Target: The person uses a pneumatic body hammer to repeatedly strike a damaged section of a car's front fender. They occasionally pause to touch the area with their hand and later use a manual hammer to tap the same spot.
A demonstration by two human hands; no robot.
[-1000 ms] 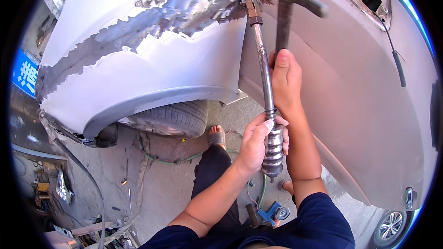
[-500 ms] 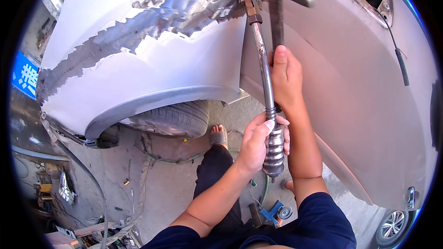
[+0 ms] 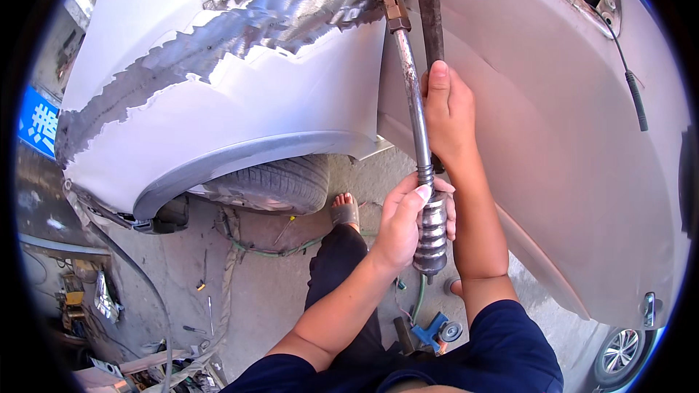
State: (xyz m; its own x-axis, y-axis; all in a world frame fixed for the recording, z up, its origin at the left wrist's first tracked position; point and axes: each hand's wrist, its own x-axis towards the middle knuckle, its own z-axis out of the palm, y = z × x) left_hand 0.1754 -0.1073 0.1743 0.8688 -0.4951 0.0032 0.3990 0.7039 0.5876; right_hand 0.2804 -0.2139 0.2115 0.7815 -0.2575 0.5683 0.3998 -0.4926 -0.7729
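Observation:
My left hand (image 3: 400, 227) is closed around the top of the ribbed weight of a slide hammer (image 3: 413, 98). Its steel rod leans up to a clamp-like end at the rear edge of the car fender (image 3: 269, 102), where a jagged band of paint is ground to bare metal. My right hand (image 3: 450, 113) grips the dark handle of a body hammer (image 3: 431, 29), thumb along it. The hammer's curved head lies across the top of the slide hammer, by the fender's edge; whether they touch is hard to tell.
To the right stands an open car door (image 3: 575, 153) with a dangling cable. A tire (image 3: 284, 185) sits under the fender. Green hose (image 3: 277, 252), a blue grinder-like tool (image 3: 429, 331) and scattered tools lie on the concrete floor near my feet.
The body hammer's head has moved slightly up and left, and its outer end is no longer blurred. Both hands have shifted a little with their tools, keeping hold.

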